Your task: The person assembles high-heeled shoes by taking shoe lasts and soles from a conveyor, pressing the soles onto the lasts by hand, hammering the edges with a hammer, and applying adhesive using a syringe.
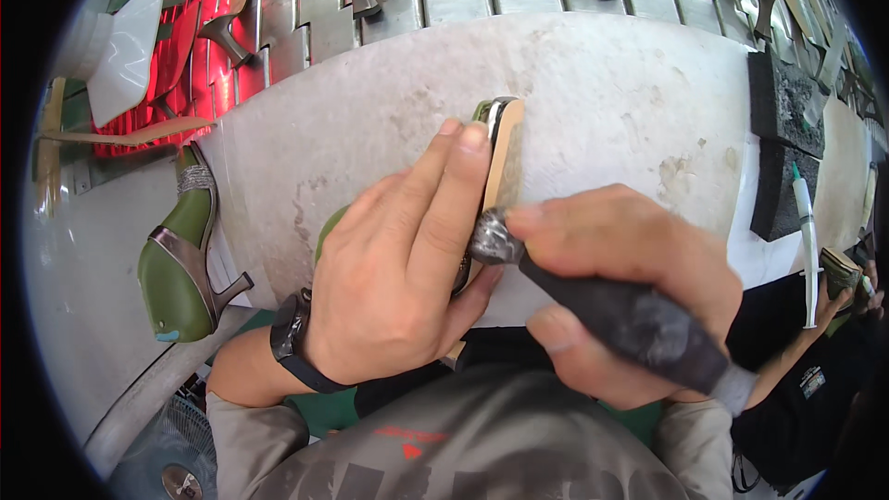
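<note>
A shoe on a green last lies on its side under my left hand (389, 264), its tan sole (503, 153) turned to the right. The fingers of that hand lie along the upper beside the sole's edge, and the thumb passes below. Most of the shoe is hidden by the hand. My right hand (630, 287) is wrapped round a dark-handled tool (616, 319). The tool's rounded, shiny metal head meets the sole edge close to my left fingers; whether it presses there I cannot tell.
A green-lasted shoe with a brown strap (181, 268) stands at the left. Beyond the pale worktop (630, 65), a metal slat conveyor (444, 0) carries heels and soles. Black foam blocks (782, 148) and a syringe (805, 222) lie right. Another person's hand (824, 310) holds a shoe.
</note>
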{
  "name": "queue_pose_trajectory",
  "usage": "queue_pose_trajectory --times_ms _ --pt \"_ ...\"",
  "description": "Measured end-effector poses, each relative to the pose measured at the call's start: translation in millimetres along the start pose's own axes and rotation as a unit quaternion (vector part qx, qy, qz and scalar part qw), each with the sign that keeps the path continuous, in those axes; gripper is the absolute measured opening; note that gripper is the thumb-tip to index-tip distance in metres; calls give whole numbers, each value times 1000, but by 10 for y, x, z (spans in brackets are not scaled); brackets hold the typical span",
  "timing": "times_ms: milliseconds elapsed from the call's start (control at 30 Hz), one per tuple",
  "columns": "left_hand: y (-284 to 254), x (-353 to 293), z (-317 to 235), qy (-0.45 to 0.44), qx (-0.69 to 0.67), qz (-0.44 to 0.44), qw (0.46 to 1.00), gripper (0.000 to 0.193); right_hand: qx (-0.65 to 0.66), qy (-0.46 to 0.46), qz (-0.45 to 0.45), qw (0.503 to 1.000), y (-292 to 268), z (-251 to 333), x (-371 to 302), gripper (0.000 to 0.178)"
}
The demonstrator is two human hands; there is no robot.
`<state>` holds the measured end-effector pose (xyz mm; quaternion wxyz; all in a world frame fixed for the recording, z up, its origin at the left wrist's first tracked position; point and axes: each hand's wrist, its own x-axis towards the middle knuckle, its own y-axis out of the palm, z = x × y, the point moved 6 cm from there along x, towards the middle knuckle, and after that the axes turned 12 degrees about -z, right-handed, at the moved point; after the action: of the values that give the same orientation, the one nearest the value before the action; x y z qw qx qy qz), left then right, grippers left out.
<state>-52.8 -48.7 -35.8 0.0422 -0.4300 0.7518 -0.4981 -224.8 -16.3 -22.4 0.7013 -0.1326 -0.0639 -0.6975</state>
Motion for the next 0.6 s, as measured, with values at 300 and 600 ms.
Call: queue_pose_trajectory --times_ms 300,600 --pt "-87 -24 -17 -8 -16 8 1000 103 -67 130 -86 986 -95 -103 527 26" --pt "-90 -89 57 -42 -42 -19 998 104 -57 220 -42 973 79 102 152 32"
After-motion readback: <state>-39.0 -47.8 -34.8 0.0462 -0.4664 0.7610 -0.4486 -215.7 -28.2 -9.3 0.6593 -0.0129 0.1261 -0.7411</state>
